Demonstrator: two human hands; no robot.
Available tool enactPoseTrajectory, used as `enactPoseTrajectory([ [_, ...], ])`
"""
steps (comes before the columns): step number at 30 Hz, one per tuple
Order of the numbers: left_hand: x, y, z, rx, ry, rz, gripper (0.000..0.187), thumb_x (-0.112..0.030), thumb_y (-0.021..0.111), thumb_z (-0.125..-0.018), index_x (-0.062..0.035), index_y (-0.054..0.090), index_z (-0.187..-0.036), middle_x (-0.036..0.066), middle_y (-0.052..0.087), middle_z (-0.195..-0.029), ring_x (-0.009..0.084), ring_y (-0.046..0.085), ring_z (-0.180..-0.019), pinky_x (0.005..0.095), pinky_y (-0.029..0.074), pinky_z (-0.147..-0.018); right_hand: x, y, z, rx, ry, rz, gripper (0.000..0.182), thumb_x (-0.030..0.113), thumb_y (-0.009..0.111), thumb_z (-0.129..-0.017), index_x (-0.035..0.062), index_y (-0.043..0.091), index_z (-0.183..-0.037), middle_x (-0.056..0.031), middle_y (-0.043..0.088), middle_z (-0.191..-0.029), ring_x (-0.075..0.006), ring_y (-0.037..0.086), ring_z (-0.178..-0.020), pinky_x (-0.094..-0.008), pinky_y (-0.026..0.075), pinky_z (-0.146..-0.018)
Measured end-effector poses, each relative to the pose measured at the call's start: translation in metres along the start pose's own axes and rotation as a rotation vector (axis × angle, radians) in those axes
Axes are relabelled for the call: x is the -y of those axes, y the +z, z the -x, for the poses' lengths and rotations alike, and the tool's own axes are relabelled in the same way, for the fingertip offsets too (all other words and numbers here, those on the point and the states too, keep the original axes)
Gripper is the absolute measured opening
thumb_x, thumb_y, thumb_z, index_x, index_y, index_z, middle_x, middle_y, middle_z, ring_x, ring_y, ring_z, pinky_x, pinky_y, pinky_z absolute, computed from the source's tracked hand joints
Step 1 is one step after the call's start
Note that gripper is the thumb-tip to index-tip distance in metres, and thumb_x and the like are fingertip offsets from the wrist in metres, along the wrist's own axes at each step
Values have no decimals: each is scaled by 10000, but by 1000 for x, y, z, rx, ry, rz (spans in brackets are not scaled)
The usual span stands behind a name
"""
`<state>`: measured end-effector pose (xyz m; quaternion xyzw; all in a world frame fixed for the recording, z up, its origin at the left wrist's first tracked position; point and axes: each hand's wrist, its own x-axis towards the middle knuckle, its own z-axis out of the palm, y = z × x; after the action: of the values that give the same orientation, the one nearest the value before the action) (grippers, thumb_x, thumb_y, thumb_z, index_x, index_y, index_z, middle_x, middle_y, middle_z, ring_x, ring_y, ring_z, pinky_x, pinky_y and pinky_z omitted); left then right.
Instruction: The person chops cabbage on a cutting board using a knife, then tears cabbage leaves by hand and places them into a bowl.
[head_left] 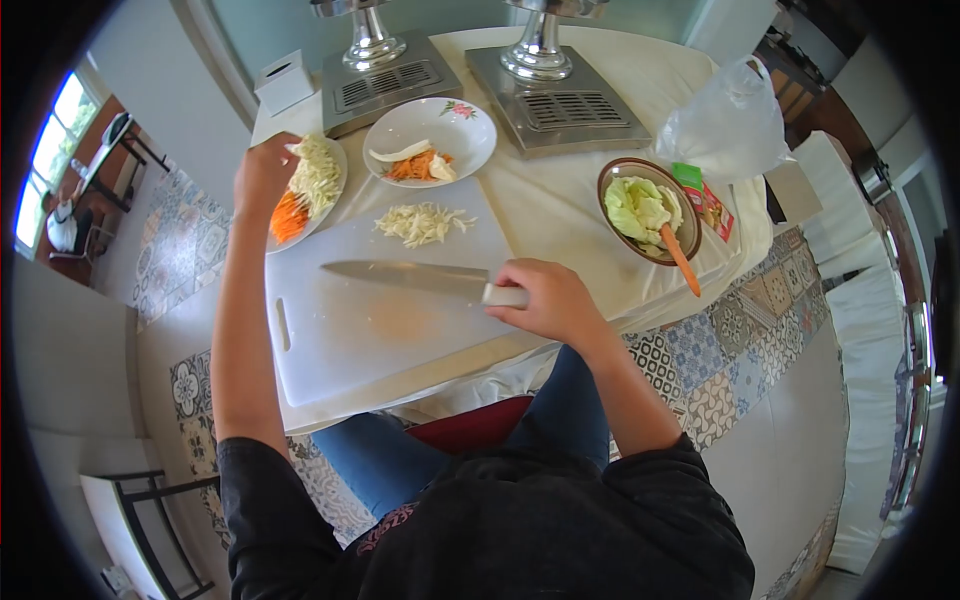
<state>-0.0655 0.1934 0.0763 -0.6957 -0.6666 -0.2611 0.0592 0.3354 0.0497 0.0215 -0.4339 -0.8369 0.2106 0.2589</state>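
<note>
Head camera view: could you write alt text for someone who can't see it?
A person's right hand holds a large knife flat over a white cutting board bearing shredded cabbage, while the left hand touches a plate of cabbage and carrot. A bowl of cabbage leaves sits right.

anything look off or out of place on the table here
Mostly tidy. The cutting board juts past the table edge toward the person, and the peeler leans half out of the cabbage bowl.
</note>
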Motion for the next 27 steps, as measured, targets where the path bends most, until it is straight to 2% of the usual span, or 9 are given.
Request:
enactPoseTrajectory([
  [2,-2,-7,13,-25,-9,-8,284,-177,704,-831,-183,696,-1115,55,721,-877,248,689,-783,380,546,-722,7,6,-11,56,-46,50,307,303,773,-745,101,634,-929,-44,665,-929,-269,643,-898,-389,517,-729],
  [7,-35,-33,67,-144,-125,89,216,-182,753,-823,-92,730,-1018,86,682,-774,203,625,-649,336,514,-655,13,30,-34,129,-126,55,290,294,794,-733,118,673,-931,-25,649,-942,-238,624,-961,-383,504,-780],
  [12,-114,-61,117,-210,-27,354,162,-106,745,-830,-58,733,-984,95,682,-764,165,625,-648,301,507,-648,14,38,-41,131,-197,61,328,293,811,-718,109,699,-965,-26,655,-982,-239,618,-995,-386,490,-836],
  [16,-181,-55,129,-188,57,526,80,-29,729,-802,-5,700,-873,93,677,-745,167,630,-647,282,502,-639,22,11,-21,-58,-206,36,356,295,786,-773,85,685,-1042,-70,648,-1012,-281,612,-995,-398,485,-856],
  [20,-231,-13,128,7,66,717,120,-87,753,-788,-9,663,-786,84,674,-732,169,623,-639,296,496,-610,7,-95,28,-516,50,-65,315,187,719,-866,39,637,-1131,-131,633,-1034,-272,626,-965,-369,496,-856],
  [23,-275,34,116,233,17,892,258,-235,690,-890,-3,646,-996,89,667,-812,156,627,-690,304,505,-634,-58,-149,65,-782,548,65,380,302,646,-934,32,597,-1197,-127,643,-978,-239,635,-959,-341,505,-806],
  [25,-302,76,105,411,-54,910,512,-410,608,-934,13,558,-1219,134,666,-901,191,655,-720,311,526,-632,-134,-156,88,-722,754,120,467,423,567,-968,26,577,-1213,-113,639,-880,-204,651,-812,-319,519,-692],
  [26,-313,94,99,523,-105,902,656,-511,545,-956,26,486,-1329,159,662,-948,211,669,-739,316,538,-628,-137,-156,85,-650,834,19,486,442,549,-971,23,571,-1215,-109,638,-857,-194,646,-757,-316,516,-654],
  [27,-326,98,93,598,-178,961,758,-557,500,-954,89,423,-1342,214,662,-935,244,685,-730,338,551,-618,-138,-156,84,-573,913,-80,505,462,531,-975,21,566,-1217,-105,636,-834,-183,641,-701,-313,513,-616],
])
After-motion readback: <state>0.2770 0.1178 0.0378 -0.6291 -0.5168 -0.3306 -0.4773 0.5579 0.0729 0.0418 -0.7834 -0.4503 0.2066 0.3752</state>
